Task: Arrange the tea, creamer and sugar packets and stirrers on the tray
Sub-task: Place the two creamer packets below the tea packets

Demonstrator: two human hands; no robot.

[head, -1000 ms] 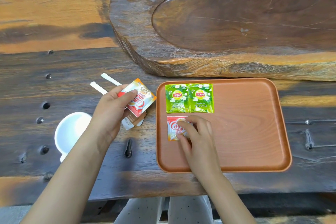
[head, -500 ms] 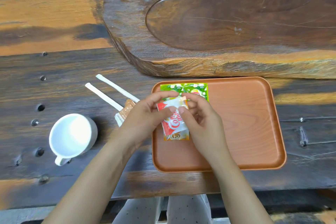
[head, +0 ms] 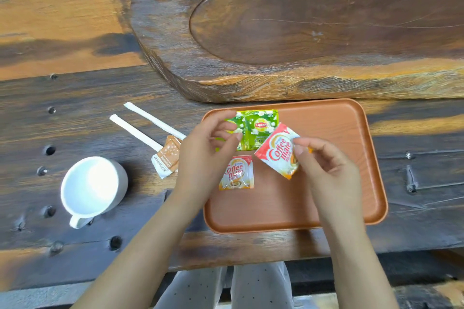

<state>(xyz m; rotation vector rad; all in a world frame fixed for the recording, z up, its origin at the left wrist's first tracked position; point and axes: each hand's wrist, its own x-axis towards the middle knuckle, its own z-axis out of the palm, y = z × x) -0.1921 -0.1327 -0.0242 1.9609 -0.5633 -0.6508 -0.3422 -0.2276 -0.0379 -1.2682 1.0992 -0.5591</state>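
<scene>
Since handoff, our right hand (head: 324, 165) pinches the second creamer packet (head: 278, 152); left hand (head: 206, 148) spread, empty. Careless release could overlap the tea packets (head: 259, 126).

I read "Lipton" on the green tea packet (head: 261, 128), "Coffee mate" on the flat creamer packet (head: 236, 172) and the held creamer packet (head: 278, 152), sugar packet (head: 167, 157) print illegible

I read this as a tea room or home tea corner: a heavy rustic wooden table (head: 75, 118), a carved root-wood tea slab (head: 301, 32) at the far side, a white cup (head: 93, 185) near left.
</scene>
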